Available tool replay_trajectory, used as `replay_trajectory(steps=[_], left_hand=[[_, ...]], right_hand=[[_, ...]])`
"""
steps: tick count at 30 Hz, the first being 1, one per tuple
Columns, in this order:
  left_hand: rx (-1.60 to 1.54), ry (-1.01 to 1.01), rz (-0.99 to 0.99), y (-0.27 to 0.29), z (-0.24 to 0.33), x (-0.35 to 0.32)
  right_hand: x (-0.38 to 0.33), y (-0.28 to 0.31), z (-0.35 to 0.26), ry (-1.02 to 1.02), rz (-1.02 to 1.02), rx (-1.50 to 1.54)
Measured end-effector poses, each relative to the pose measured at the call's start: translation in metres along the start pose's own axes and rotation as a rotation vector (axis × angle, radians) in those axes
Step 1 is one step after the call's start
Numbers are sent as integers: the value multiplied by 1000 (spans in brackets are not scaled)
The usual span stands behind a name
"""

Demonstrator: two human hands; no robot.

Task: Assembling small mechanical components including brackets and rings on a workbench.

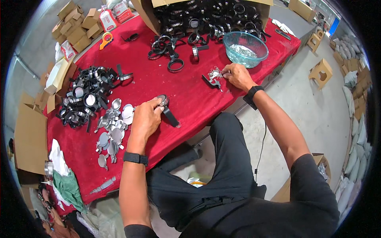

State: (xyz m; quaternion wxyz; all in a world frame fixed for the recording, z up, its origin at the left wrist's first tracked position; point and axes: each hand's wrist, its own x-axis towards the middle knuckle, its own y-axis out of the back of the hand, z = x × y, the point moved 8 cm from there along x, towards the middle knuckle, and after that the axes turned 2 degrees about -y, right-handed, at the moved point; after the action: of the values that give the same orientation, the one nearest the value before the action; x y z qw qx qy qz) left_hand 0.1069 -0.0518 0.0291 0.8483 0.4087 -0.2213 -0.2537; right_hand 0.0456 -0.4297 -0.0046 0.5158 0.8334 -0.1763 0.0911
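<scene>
My left hand (147, 119) is closed round a black ring with a flat handle (170, 114), holding it low over the red cloth; the handle points toward the table's near edge. Further right, my right hand (238, 76) reaches down with its fingers pinched at the edge of a small heap of thin silver wire pieces (214, 73). Whether a piece is between those fingertips is too small to tell. Beside the heap lies a small black lever-like part (211, 82). Loose silver disc lids with tabs (116, 135) are spread left of my left hand.
A pile of black handled rings (85, 95), some with discs, covers the left of the red cloth (190, 107). At the back stands a cardboard box (147, 16) full of such rings. A translucent bowl (246, 49) holds silver pieces. An orange tape dispenser (106, 40) lies far left.
</scene>
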Motion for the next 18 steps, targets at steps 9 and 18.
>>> replay_trajectory(steps=[9, 18], left_hand=[[33, 41, 54, 3, 16, -2], [-45, -37, 45, 1, 10, -1]], right_hand=[[-3, -10, 13, -26, -28, -170], [-19, 14, 12, -62, 107, 175]])
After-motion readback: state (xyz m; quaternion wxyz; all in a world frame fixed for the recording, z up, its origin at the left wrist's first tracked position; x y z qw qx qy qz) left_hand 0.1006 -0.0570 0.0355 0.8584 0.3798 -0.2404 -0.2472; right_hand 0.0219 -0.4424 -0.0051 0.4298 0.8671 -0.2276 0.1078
